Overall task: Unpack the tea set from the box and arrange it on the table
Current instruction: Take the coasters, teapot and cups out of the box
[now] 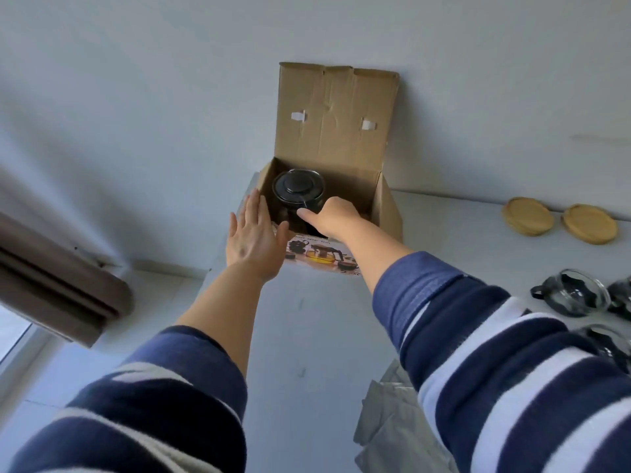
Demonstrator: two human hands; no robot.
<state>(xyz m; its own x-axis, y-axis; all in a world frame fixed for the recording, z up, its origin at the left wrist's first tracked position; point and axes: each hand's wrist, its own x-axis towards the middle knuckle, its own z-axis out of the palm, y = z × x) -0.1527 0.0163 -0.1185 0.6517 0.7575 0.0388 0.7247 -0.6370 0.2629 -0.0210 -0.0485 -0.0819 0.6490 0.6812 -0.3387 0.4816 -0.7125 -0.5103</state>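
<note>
Standing at the far end of the white desk (307, 336) against the wall, the cardboard box (387, 206) was seen with its lid flap raised upright behind it. Inside the box, a glass teapot (297, 189) with a dark round lid was seen upright, toward the left side of the compartment. The left hand (254, 233) was held flat and spread wide, its palm laid against the outer left front corner of the box, with nothing held in it. The right hand (333, 215) was reached over the front edge into the box, its fingers curled down beside the teapot at the near right of the lid; whether the teapot was actually gripped could not be told. Two round wooden coasters (560, 220) were laid side by side on the desk to the right of the box, well apart from it. Glass cups (573, 295) with dark handles were set nearer on the right edge of the view. Crumpled grey packing paper (392, 421) was seen on the desk below the right sleeve.
</note>
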